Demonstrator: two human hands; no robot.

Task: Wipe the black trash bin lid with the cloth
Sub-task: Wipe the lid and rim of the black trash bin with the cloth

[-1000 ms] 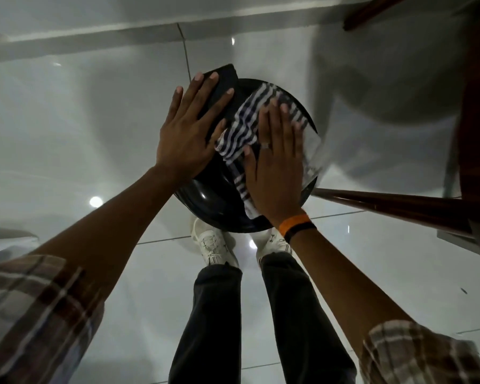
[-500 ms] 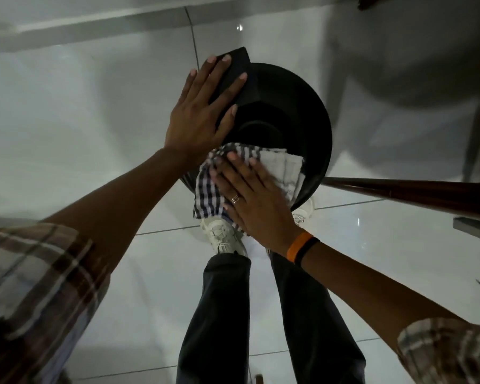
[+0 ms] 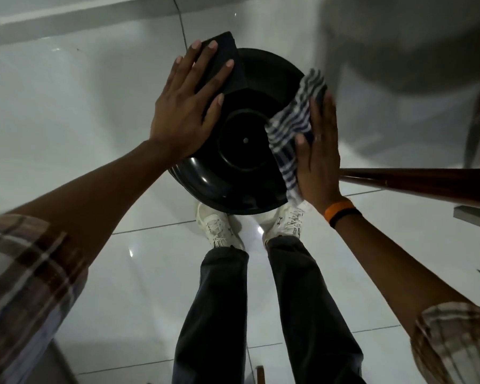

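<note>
A round, glossy black trash bin lid (image 3: 241,151) fills the middle of the head view, seen from above. My left hand (image 3: 186,103) lies flat with fingers spread on the lid's upper left, over its raised hinge part. My right hand (image 3: 317,151) presses a blue-and-white checked cloth (image 3: 294,123) against the lid's right edge. The cloth bunches under the palm and trails down along the rim. The bin body under the lid is hidden.
My white shoes (image 3: 219,228) and dark trousers stand on the shiny white tiled floor (image 3: 67,112) just below the bin. A dark wooden bar (image 3: 413,181) runs out to the right, close to my right wrist. A blurred chair-like shape is at the upper right.
My right hand has slid the cloth from the lid's near left edge around to its right edge. My left hand has stayed on the upper left of the lid.
</note>
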